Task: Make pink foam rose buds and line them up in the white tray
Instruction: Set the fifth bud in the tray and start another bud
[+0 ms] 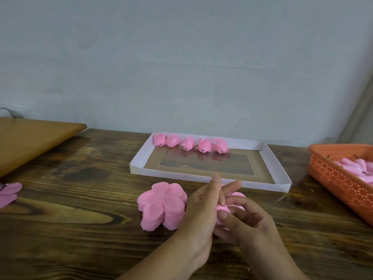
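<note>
Pink foam rose bud in progress (pixel 223 208) sits between both hands, largely covered. Left hand (pixel 199 215) wraps it from the left, forefinger raised; right hand (pixel 248 221) curls round it from the right, thumb pressing its front. Stack of flat pink foam petal cut-outs (pixel 162 207) lies just left of the left hand. Beyond the hands, shallow white cardboard tray (pixel 268 156) holds five finished buds (pixel 189 144) along its far wall.

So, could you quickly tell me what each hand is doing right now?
Left hand: holding the pink foam rose bud, index finger straight.
Right hand: fingers curled round the same bud.
</note>
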The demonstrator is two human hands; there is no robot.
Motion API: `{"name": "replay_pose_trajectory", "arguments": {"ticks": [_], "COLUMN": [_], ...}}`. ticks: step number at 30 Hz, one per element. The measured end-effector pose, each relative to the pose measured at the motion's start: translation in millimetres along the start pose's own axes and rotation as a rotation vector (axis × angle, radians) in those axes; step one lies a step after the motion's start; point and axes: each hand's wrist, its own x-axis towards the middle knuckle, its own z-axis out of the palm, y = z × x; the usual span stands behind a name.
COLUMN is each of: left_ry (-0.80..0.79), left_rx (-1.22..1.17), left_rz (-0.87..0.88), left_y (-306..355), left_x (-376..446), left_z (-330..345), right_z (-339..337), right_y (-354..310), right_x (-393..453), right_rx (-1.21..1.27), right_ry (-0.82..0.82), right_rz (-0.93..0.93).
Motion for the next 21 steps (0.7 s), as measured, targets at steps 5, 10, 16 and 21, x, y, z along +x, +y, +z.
{"name": "replay_pose_trajectory", "arguments": {"ticks": [5, 10, 16, 21], "left_ry": [-0.045, 0.049, 0.201, 0.162], "left_rx": [0.01, 0.09, 0.354, 0.644], "left_rz": [0.029, 0.198, 0.61, 0.898], "left_y": [0, 4, -3, -26], "left_x": [-1, 0, -7, -5], "left_z": [-3, -2, -6, -6], "right_z": [-7, -30, -74, -99], "right_y": [-6, -29, -84, -91], "right_x": [1, 8, 58, 139], "right_rx": [0.119, -0.064, -0.637, -0.699], "right_ry": [-0.124, -0.215, -0.432, -0.048], "right_rz": [0.117, 0.18, 0.264, 0.224]}}
